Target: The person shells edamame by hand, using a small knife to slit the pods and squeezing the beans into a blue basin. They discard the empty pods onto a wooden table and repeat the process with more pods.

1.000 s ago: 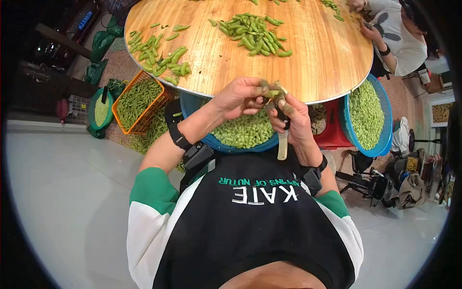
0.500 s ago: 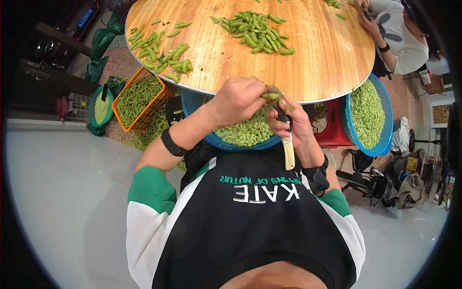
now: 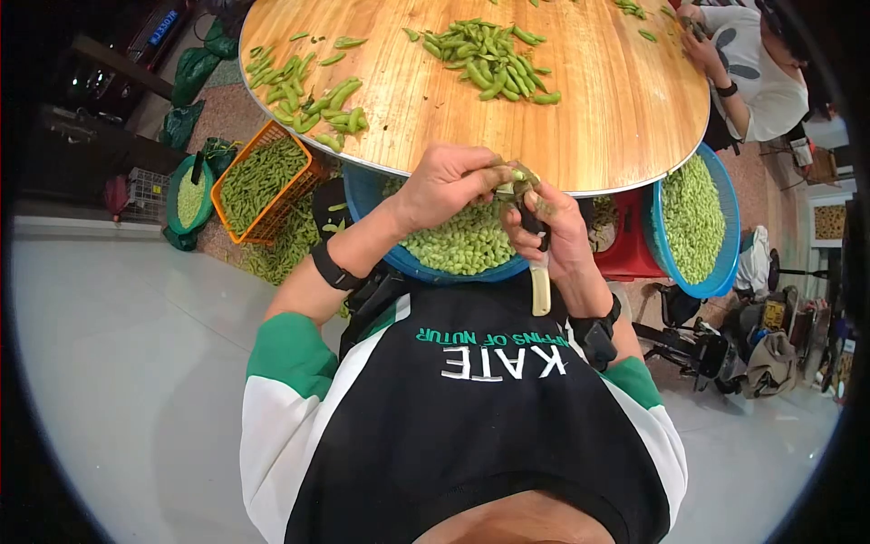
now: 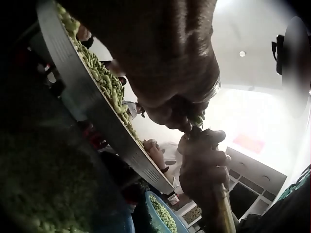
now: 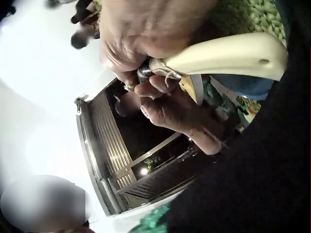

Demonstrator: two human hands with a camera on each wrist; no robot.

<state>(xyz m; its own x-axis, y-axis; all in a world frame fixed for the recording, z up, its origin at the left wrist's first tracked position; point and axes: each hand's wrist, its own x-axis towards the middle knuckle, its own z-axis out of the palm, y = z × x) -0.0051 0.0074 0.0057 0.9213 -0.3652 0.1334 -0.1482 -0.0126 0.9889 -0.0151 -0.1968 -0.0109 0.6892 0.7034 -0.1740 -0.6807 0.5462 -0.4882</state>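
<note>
In the head view, both hands meet just in front of the table edge. The left hand (image 3: 450,184) pinches a green soybean pod (image 3: 517,175) with thumb and fingertips. Curled around the dark upper part of a cream-handled knife (image 3: 541,288), the right hand (image 3: 559,233) has its thumb up against the pod. The handle points down toward the chest, and the fingers hide the blade end. Below the hands sits a blue basin (image 3: 362,189) filled with shelled green beans (image 3: 462,243). The right wrist view shows the cream handle (image 5: 226,54) with a small hole near its end.
Piles of pods (image 3: 494,62) lie on the round wooden table (image 3: 408,136). An orange crate (image 3: 220,204) of pods is at left; a second blue basin (image 3: 728,227) of beans stands at right beside a red stool (image 3: 625,240). Another person (image 3: 757,68) sits across at the right.
The left hand turned, its back first coming up and then lowering, with the fingertips staying by the right thumb. The knife handle swung slightly toward the right. The pod shows less between the fingers now.
</note>
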